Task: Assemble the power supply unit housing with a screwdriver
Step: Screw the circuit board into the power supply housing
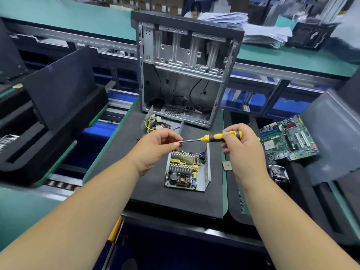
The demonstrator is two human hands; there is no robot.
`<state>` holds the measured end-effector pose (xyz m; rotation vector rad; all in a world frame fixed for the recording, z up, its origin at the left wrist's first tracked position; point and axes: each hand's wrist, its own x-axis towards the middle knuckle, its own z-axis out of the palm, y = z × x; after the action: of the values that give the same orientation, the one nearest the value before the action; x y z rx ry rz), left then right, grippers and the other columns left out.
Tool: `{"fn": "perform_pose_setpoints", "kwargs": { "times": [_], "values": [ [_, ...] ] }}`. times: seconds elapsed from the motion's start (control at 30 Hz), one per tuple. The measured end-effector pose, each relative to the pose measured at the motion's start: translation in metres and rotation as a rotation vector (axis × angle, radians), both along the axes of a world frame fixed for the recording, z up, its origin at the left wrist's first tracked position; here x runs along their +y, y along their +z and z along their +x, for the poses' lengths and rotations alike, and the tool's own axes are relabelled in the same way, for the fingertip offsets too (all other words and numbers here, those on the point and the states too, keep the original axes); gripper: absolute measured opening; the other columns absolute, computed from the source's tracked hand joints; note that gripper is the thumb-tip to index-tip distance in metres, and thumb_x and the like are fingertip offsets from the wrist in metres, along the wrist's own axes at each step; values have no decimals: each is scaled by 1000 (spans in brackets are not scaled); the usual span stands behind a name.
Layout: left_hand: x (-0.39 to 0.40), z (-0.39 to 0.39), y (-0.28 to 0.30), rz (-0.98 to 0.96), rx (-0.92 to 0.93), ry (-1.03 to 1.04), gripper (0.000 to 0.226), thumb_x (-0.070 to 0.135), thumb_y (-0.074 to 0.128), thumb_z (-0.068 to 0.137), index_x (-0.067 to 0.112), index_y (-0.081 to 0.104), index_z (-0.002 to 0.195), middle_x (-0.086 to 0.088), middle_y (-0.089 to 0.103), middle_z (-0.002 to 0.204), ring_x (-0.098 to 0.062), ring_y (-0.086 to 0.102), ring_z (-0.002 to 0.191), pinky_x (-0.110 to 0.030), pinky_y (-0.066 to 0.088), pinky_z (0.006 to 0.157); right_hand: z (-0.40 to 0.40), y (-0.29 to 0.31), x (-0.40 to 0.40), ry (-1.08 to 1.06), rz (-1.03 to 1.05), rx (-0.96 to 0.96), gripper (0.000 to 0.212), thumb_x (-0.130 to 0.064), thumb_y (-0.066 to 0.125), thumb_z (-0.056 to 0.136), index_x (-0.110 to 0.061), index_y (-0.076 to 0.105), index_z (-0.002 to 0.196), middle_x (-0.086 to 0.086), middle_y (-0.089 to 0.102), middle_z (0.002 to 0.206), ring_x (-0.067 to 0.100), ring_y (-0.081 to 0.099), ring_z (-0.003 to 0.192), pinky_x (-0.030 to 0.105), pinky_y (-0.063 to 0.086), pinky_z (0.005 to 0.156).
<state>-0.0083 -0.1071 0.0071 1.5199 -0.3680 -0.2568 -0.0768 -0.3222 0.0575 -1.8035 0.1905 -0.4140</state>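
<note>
Two bare arms above a dark worktop (120,172). Right hand (241,147), grip curled round the yellow handle of a screwdriver (214,137), held level. Left hand (155,145), grip pinched at the tip of the shaft. Directly below, apart from both, the open power supply (187,170), circuit board exposed. Likely risks: a small screw slipping from the pinch into the board; the tip scraping parts on the way down. Hidden by fingers: any screw. Housing cover not identifiable. Background blurred.
</note>
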Motion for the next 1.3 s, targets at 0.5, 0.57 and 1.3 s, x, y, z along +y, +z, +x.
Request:
{"fn": "perform_pose_setpoints", "kwargs": {
  "times": [0.5,0.57,1.3],
  "values": [
    [31,-5,-88,358,128,147,54,-15,39,83,24,58,115,5,64,114,-10,58,110,-27,44,101,-13,-37,21,160,-422,67,15,-15,58,87,-27,53,79,-10,56,64,6,43,51,18,36,48],
    [35,-8,-104,483,118,100,59,-11,46,79,29,56,121,10,60,123,-7,55,117,-25,42,100,-11,-43,29,205,-489,102,13,-19,56,86,-30,52,81,-10,56,65,7,43,52,22,36,48],
    [28,-9,-146,563,-50,16,82,19,81,72,36,43,142,7,43,149,-3,17,147,-35,19,121,10,-69,62,349,-853,190,5,-28,55,91,-28,50,92,-7,56,78,15,49,72,27,35,55]
  ]
}}
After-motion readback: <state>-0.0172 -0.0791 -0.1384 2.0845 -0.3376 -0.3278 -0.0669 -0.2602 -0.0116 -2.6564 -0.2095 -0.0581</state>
